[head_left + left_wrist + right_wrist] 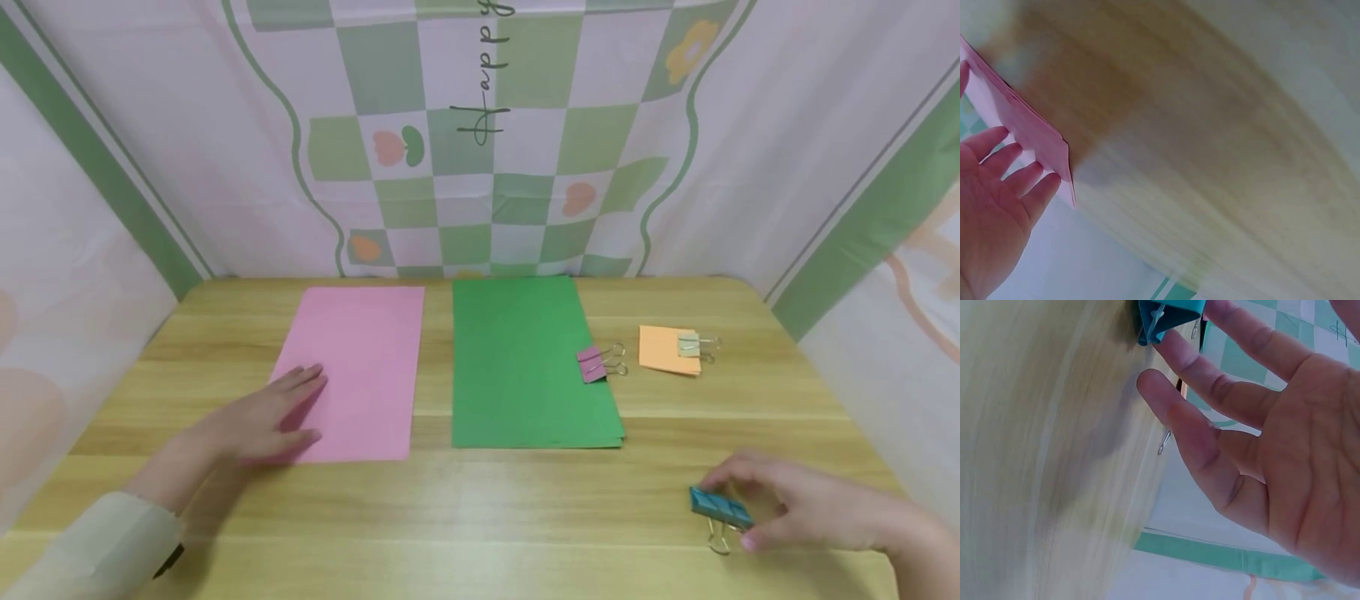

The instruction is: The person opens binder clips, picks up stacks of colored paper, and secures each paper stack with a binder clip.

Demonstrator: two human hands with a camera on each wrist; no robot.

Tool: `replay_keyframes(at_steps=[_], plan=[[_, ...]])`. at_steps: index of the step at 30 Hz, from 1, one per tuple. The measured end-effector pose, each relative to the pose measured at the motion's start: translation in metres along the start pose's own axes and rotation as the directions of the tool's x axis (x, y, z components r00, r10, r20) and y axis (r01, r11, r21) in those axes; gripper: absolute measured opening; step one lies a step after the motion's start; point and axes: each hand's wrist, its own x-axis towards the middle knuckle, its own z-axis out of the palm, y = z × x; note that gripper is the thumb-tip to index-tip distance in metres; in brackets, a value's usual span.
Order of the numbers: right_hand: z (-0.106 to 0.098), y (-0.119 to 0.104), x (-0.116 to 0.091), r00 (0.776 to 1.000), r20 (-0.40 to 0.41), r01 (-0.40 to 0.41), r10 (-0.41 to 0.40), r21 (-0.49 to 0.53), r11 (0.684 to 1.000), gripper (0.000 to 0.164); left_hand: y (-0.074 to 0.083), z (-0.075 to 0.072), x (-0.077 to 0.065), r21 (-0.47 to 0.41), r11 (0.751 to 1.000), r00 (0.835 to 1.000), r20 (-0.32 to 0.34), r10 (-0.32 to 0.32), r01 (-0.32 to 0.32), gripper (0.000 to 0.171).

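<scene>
My left hand [258,421] rests on the left part of a stack of pink paper [367,375], fingers extended. In the left wrist view, its straight fingertips lie at the edge of the pink sheets [1035,131]. On the right, my right hand [817,504] pinches a teal binder clip [720,506] between thumb and fingers, near the table's front right. The clip's wire handles point toward me. Only part of the teal clip [1172,312] shows at the top of the right wrist view, at the fingertips.
A stack of green paper [517,367] lies mid-table, with a pink binder clip [592,364] on its right edge. Right of it are orange sticky notes [662,350] held by a pale green clip [688,345]. A patterned curtain [525,150] hangs behind the wooden table [480,525].
</scene>
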Motion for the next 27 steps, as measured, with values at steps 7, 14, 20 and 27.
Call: replay_keyframes(at_steps=[7, 14, 20, 27], plan=[[-0.001, 0.000, 0.003, 0.998, 0.062, 0.001, -0.009, 0.120, 0.993, 0.049, 0.000, 0.001, -0.001, -0.025, 1.000, 1.000, 0.003, 0.005, -0.005, 0.080], [-0.002, -0.005, 0.009, 0.996, 0.083, -0.027, 0.017, 0.120, 0.992, 0.044, -0.002, 0.003, -0.001, -0.032, 0.999, 1.000, -0.009, 0.006, -0.007, 0.078], [0.000, -0.012, 0.010, 0.997, 0.042, -0.063, 0.058, 0.116, 0.991, 0.037, -0.003, 0.004, 0.000, -0.028, 1.000, 1.000, -0.002, 0.006, -0.006, 0.078], [-0.003, -0.012, 0.014, 0.994, -0.036, -0.104, 0.105, 0.019, 0.994, 0.028, -0.004, 0.005, -0.002, -0.022, 0.999, 1.000, -0.017, 0.026, -0.026, 0.078]])
